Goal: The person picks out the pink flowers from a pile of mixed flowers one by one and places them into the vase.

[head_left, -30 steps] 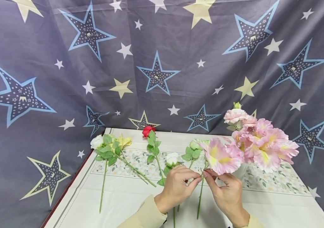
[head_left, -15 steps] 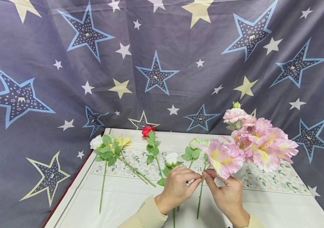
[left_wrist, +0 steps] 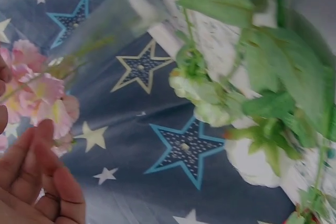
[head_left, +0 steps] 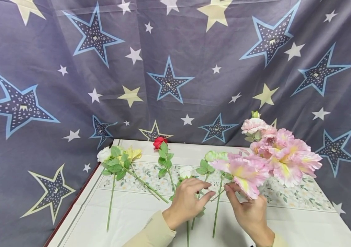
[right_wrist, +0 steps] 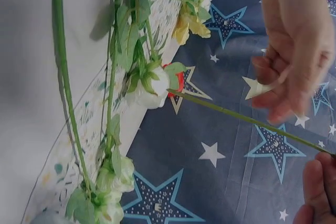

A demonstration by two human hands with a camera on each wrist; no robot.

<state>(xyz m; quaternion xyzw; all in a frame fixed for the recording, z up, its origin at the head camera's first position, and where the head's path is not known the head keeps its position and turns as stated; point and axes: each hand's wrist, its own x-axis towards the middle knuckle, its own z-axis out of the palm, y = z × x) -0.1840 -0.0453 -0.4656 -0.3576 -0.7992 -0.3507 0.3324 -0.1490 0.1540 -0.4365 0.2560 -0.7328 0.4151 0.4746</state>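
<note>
In the head view my right hand (head_left: pixel 249 209) pinches the stem of a large pink flower (head_left: pixel 245 173) with yellow in its petals. The thin green stem (right_wrist: pixel 252 121) runs out from the right fingertips across the right wrist view, its end pointing to the left. My left hand (head_left: pixel 188 200) hovers just left of that stem, thumb and fingers apart with nothing between them; it looks blurred in the right wrist view. Beneath the hands, a white rose (head_left: pixel 186 171) and pale green flowers (head_left: pixel 214 156) lie on the table, partly covered by the left hand.
A bunch of pink flowers (head_left: pixel 290 157) stands upright at the right; its holder is mostly hidden. A red rose (head_left: pixel 160 142) lies at the back, with a white rose (head_left: pixel 104 154) and a yellow flower (head_left: pixel 133 153) farther left. A star-patterned curtain (head_left: pixel 169 34) hangs behind the table.
My left hand has let go of the stem and drawn slightly left. The pink flower in my right hand has tipped downward and turned, and the right hand has shifted a little right.
</note>
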